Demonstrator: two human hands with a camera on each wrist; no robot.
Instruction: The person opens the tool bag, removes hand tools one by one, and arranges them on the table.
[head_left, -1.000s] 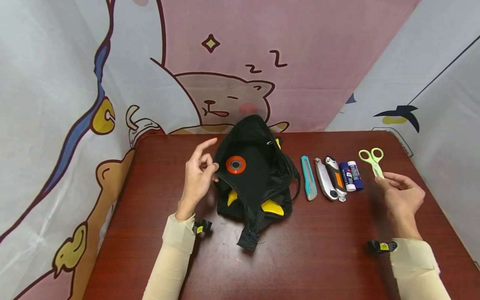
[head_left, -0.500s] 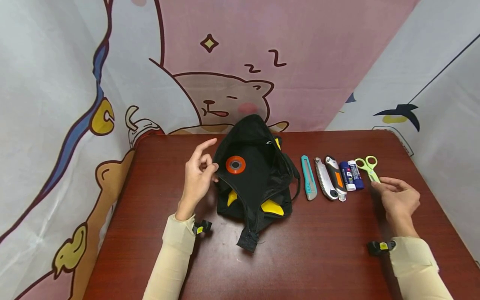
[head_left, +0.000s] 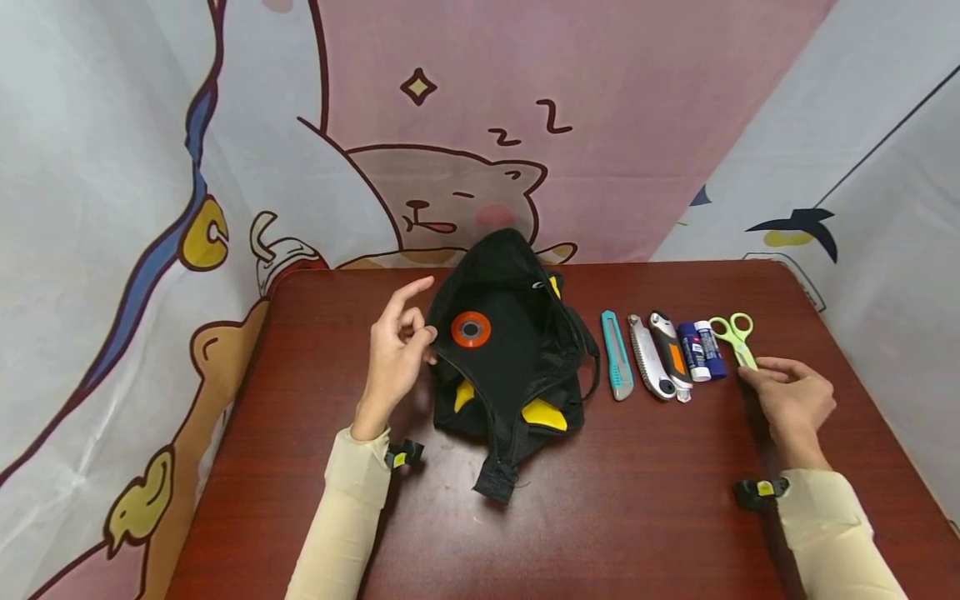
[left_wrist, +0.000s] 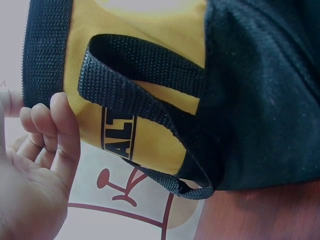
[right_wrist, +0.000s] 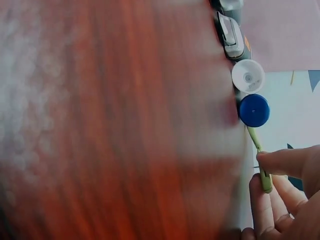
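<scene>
My left hand (head_left: 400,350) pinches the left rim of a black and yellow bag (head_left: 517,358), index finger raised. The bag's mouth gapes toward me, with an orange disc with a grey centre (head_left: 456,330) inside. In the left wrist view, curled fingers lie at the zipper edge, near a black webbing loop (left_wrist: 115,90). My right hand (head_left: 797,402) pinches light-green scissors (head_left: 738,337) by the blade end, between thumb and fingers. Their handle loops point away from me, right beside two blue-and-white glue sticks (head_left: 711,350).
Left of the glue sticks, a box cutter with grey, black and orange parts (head_left: 671,350), a silver-grey folding tool (head_left: 651,358) and a teal box cutter (head_left: 617,357) lie in a row. All are on a reddish-brown table (head_left: 637,500), backed by a printed cloth (head_left: 600,192).
My right hand has moved left and slightly toward me, bringing the scissors down beside the glue sticks. The left hand and the bag have stayed where they were.
</scene>
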